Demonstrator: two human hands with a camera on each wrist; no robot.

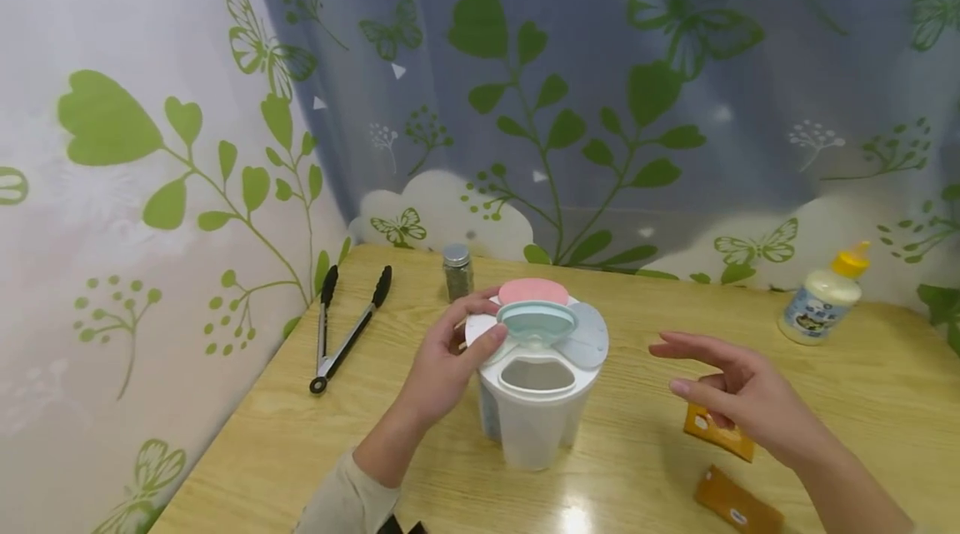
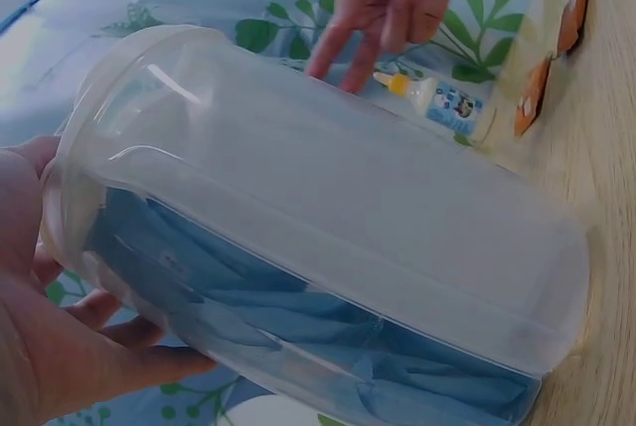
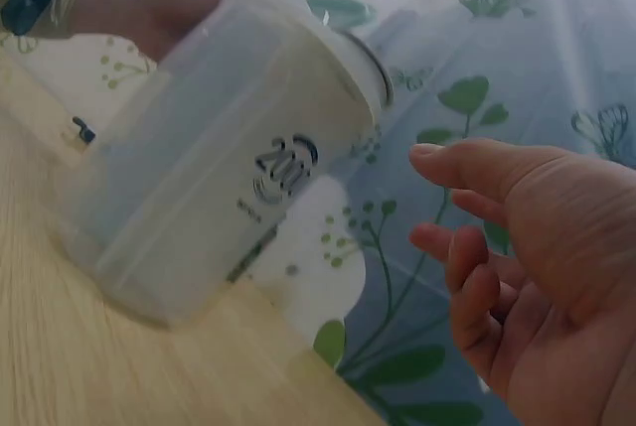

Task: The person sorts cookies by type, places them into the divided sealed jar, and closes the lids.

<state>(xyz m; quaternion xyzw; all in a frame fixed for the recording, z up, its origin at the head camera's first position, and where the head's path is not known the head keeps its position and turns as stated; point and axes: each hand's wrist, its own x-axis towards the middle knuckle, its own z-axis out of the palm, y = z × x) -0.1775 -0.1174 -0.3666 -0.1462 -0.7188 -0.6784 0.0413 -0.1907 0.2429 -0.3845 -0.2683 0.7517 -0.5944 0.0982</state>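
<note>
A translucent storage container [image 1: 531,426] with several compartments stands upright on the table. On its white top are a pink lid [image 1: 533,291], a pale blue lid [image 1: 581,336] and a teal lid [image 1: 536,323], which is flipped up beside an uncovered opening. My left hand [image 1: 452,353] grips the left edge of the top, its thumb near the teal lid. Blue folded material [image 2: 288,312] shows through one compartment in the left wrist view. My right hand [image 1: 738,388] hovers apart from the container, fingers loosely bent and holding nothing, above an orange packet [image 1: 717,434].
Another orange-brown packet [image 1: 738,502] lies nearer the front. Black-tipped tongs [image 1: 345,346] rest at the left, and a small spice jar [image 1: 457,273] stands behind the container. A yellow-capped bottle [image 1: 817,301] is at the back right. Patterned cloth [image 1: 585,101] hangs behind the wooden table [image 1: 277,451].
</note>
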